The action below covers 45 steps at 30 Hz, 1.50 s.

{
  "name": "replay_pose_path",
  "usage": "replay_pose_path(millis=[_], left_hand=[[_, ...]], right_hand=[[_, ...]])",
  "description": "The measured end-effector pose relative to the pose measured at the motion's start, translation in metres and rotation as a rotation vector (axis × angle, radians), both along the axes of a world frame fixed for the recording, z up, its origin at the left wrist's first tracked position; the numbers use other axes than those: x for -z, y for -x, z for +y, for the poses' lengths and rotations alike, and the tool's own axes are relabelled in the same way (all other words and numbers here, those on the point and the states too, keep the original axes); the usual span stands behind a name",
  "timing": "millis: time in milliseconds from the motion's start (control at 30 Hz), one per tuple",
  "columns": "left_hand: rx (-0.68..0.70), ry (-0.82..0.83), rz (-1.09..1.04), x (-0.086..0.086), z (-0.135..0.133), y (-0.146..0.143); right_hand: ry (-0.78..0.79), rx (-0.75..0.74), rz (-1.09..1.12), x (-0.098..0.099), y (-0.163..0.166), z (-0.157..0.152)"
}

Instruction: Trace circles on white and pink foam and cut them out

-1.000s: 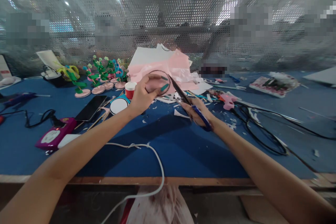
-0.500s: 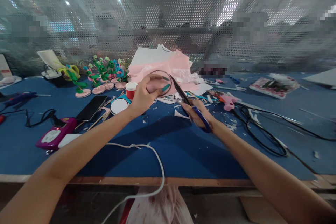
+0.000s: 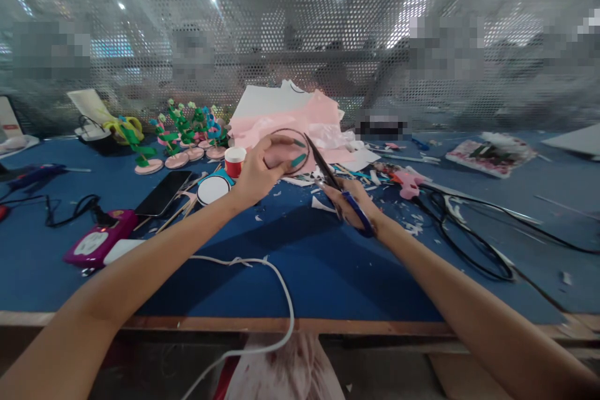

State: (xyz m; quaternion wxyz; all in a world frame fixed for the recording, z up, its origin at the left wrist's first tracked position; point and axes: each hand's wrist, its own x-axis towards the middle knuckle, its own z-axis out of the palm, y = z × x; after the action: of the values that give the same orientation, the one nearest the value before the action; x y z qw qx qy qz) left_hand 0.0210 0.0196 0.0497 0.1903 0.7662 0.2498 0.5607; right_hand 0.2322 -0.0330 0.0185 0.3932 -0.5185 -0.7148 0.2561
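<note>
My left hand (image 3: 257, 172) is raised over the blue table (image 3: 300, 275) and pinches a round pink foam disc (image 3: 285, 151) with a dark drawn outline. My right hand (image 3: 349, 200) grips blue-handled scissors (image 3: 335, 187). Their dark blades point up and left, and the tips meet the disc's right edge. Behind the disc lies a stack of pink and white foam sheets (image 3: 290, 115). White offcuts (image 3: 321, 203) are scattered on the table under both hands.
Left of my hands are a red cup (image 3: 233, 161), a white round disc (image 3: 212, 189), a phone (image 3: 163, 192), a magenta device (image 3: 96, 244) and green foam flowers (image 3: 180, 134). A pink glue gun (image 3: 407, 181) and black cables (image 3: 469, 231) lie right. A white cord (image 3: 276, 287) crosses the front edge.
Both hands have stayed almost in place. The disc and the scissors have edged slightly right and up, with the blades still at the disc's rim.
</note>
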Motion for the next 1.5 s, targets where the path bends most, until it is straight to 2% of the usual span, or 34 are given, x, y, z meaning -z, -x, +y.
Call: replay_pose_path(millis=[400,800,1100,1500], left_hand=[[0.046,0.014,0.022,-0.003,-0.003,0.0],[0.086,0.031,0.014,-0.002,-0.001,0.0],[0.122,0.091,0.011,-0.006,-0.003,0.001],[0.118,0.068,-0.014,-0.006,-0.004,-0.001]], right_hand=[[0.035,-0.03,0.077,-0.002,0.004,-0.004],[0.049,-0.024,0.047,-0.005,0.005,-0.007],[-0.129,0.028,-0.026,-0.007,0.004,-0.01],[-0.157,0.029,-0.041,-0.01,0.006,-0.012]])
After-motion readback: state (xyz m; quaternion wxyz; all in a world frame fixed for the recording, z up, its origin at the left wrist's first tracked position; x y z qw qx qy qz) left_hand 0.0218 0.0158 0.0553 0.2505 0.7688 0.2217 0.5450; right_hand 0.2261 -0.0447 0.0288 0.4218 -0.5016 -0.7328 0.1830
